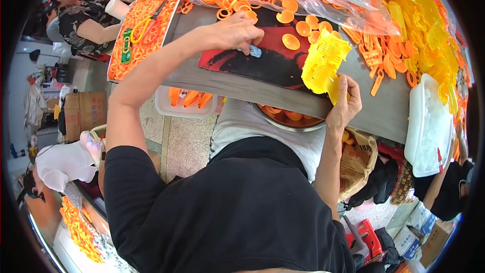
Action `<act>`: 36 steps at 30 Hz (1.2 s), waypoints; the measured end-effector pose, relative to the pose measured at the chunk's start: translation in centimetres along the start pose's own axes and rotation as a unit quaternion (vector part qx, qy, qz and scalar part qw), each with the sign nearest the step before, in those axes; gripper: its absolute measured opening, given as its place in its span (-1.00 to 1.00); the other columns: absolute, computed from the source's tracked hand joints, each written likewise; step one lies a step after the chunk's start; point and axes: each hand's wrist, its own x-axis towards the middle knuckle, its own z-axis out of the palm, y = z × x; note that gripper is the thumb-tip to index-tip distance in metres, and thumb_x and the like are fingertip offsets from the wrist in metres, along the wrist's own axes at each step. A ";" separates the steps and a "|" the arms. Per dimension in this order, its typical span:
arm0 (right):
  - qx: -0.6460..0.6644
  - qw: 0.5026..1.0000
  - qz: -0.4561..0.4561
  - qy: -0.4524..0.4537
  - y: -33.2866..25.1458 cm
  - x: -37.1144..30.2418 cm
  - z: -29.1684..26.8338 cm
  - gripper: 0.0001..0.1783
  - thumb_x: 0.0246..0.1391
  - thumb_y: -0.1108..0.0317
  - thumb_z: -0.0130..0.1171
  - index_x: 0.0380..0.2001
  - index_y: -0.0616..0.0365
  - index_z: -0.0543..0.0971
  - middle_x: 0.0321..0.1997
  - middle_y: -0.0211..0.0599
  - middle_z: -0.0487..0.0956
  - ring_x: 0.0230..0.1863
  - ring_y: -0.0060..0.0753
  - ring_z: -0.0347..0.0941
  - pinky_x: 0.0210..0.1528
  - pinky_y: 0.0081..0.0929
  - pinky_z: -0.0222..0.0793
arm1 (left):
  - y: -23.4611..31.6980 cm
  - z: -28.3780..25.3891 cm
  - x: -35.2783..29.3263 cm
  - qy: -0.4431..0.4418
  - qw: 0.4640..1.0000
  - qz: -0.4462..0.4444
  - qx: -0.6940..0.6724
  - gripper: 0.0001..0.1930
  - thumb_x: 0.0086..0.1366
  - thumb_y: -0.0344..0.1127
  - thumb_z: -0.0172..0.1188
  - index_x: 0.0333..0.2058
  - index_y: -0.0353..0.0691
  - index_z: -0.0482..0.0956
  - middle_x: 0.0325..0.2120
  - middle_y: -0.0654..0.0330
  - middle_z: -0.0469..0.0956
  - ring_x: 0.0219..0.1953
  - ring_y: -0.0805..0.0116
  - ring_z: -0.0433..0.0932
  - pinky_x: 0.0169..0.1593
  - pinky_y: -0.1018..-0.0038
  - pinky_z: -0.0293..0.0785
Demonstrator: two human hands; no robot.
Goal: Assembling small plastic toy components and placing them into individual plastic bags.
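Note:
My right hand [346,102] pinches the lower end of a bright yellow molded plastic part [323,63] with slotted rows, holding it tilted above the right side of a black and red mat [275,71]. My left hand [233,33] reaches across the mat with curled fingers. At its fingertips is a small light-blue piece [256,51], partly covered by them; its kind is unclear. Beyond that hand lie orange rings [227,4]. Orange round discs [291,41] are scattered on the mat between my hands.
On the left, a tray [177,7] of orange parts carries scissors [146,26] and a green cutter [126,46]. Yellow parts [429,15] heap at far right, above a white bin [417,121]. A metal bowl [303,127] sits below the table edge. A co-worker [83,17] sits far left.

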 end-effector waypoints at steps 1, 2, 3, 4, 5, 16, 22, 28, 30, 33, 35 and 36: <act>-0.006 1.000 -0.002 0.003 -0.1 -0.1 -0.1 -0.74 0.34 0.26 0.22 -0.20 0.29 0.65 -0.27 -0.43 0.61 -0.26 -0.70 0.47 -0.16 -0.71 0.39 | 0.6 -0.3 -0.1 -0.030 0.999 -0.031 -0.020 -0.70 0.05 -0.36 0.43 -0.27 -0.09 0.49 -0.40 0.31 0.48 -0.18 0.28 0.44 0.00 0.33 0.18; -0.011 1.000 -0.004 0.005 -0.2 -0.2 -0.1 -0.74 0.34 0.27 0.22 -0.20 0.30 0.65 -0.26 -0.43 0.62 -0.26 -0.70 0.46 -0.15 -0.71 0.39 | 0.3 0.1 0.0 -0.027 0.999 -0.037 -0.016 -0.70 0.05 -0.36 0.43 -0.27 -0.09 0.49 -0.40 0.31 0.48 -0.18 0.28 0.44 0.00 0.33 0.18; -0.014 1.000 -0.006 0.005 -0.2 -0.3 -0.2 -0.75 0.34 0.28 0.21 -0.19 0.30 0.64 -0.24 -0.41 0.62 -0.25 -0.69 0.46 -0.14 -0.69 0.40 | 0.4 0.4 -0.1 0.024 1.000 0.001 -0.002 -0.70 0.06 -0.37 0.42 -0.28 -0.10 0.48 -0.38 0.29 0.48 -0.17 0.27 0.44 0.00 0.32 0.19; -0.010 1.000 -0.008 -0.001 -0.3 -0.3 -0.2 -0.75 0.34 0.28 0.21 -0.19 0.30 0.64 -0.24 -0.41 0.62 -0.25 -0.69 0.46 -0.14 -0.69 0.40 | 0.4 0.6 -0.3 0.074 0.996 0.040 0.014 -0.71 0.07 -0.38 0.42 -0.28 -0.11 0.48 -0.37 0.28 0.47 -0.16 0.26 0.44 0.01 0.31 0.20; -0.012 1.000 -0.011 -0.005 -0.3 -0.3 -0.2 -0.75 0.35 0.28 0.21 -0.19 0.30 0.64 -0.23 -0.40 0.63 -0.25 -0.69 0.46 -0.14 -0.69 0.40 | 0.2 0.7 -0.4 0.057 0.998 0.024 0.023 -0.72 0.09 -0.39 0.41 -0.29 -0.14 0.47 -0.35 0.25 0.47 -0.13 0.24 0.45 0.02 0.29 0.22; 0.011 0.999 -0.024 0.037 0.6 -0.4 -0.7 -0.75 0.35 0.27 0.20 -0.19 0.29 0.63 -0.24 -0.37 0.63 -0.31 -0.66 0.48 -0.27 -0.68 0.43 | -0.4 0.9 -4.8 0.067 0.971 -0.148 -0.178 -0.82 0.21 -0.42 0.31 -0.25 -0.27 0.52 -0.37 0.19 0.55 -0.31 0.32 0.55 -0.23 0.37 0.48; 0.070 0.995 0.009 0.076 -0.2 -0.5 -0.1 -0.75 0.36 0.25 0.18 -0.21 0.25 0.61 -0.32 -0.39 0.61 -0.44 -0.65 0.48 -0.51 -0.67 0.39 | -2.9 1.0 -11.5 0.125 0.882 -0.427 -0.158 -0.79 0.20 -0.41 0.35 -0.25 -0.32 0.52 -0.44 0.24 0.56 -0.35 0.50 0.54 -0.27 0.51 0.47; 0.076 0.995 -0.013 0.059 0.7 -0.1 -0.6 -0.74 0.35 0.24 0.19 -0.21 0.26 0.61 -0.32 -0.37 0.62 -0.43 -0.64 0.50 -0.46 -0.69 0.39 | -0.4 0.1 -8.6 0.127 0.926 -0.213 -0.286 -0.77 0.18 -0.42 0.36 -0.23 -0.29 0.51 -0.47 0.25 0.52 -0.40 0.44 0.49 -0.29 0.44 0.43; 0.043 0.996 -0.034 0.067 1.1 0.1 -0.6 -0.75 0.35 0.24 0.20 -0.20 0.25 0.61 -0.32 -0.37 0.62 -0.44 -0.65 0.49 -0.46 -0.68 0.39 | 1.1 -0.6 -6.0 0.081 0.949 -0.187 -0.241 -0.76 0.17 -0.44 0.35 -0.21 -0.27 0.50 -0.47 0.23 0.51 -0.40 0.37 0.49 -0.28 0.39 0.42; 0.046 0.997 -0.030 0.062 1.2 0.0 -0.6 -0.74 0.34 0.23 0.21 -0.21 0.25 0.61 -0.31 -0.36 0.63 -0.43 -0.65 0.50 -0.47 -0.68 0.39 | 1.3 -0.1 -4.0 0.021 0.979 -0.130 -0.153 -0.72 0.15 -0.46 0.34 -0.17 -0.24 0.49 -0.47 0.20 0.48 -0.38 0.25 0.49 -0.26 0.30 0.41; 0.039 0.997 -0.032 0.064 1.4 0.0 -0.5 -0.74 0.34 0.23 0.21 -0.21 0.25 0.61 -0.30 -0.36 0.63 -0.43 -0.65 0.50 -0.48 -0.68 0.39 | 1.2 0.0 -3.5 -0.027 0.980 -0.134 -0.144 -0.71 0.14 -0.50 0.33 -0.17 -0.23 0.47 -0.45 0.18 0.47 -0.30 0.15 0.52 -0.19 0.22 0.41; 0.034 0.997 -0.033 0.067 1.4 0.0 -0.5 -0.74 0.34 0.23 0.22 -0.21 0.25 0.62 -0.29 -0.36 0.64 -0.43 -0.66 0.50 -0.49 -0.68 0.39 | 1.0 0.0 -3.4 -0.028 0.980 -0.133 -0.144 -0.71 0.14 -0.50 0.33 -0.17 -0.23 0.47 -0.45 0.18 0.47 -0.30 0.15 0.52 -0.19 0.22 0.41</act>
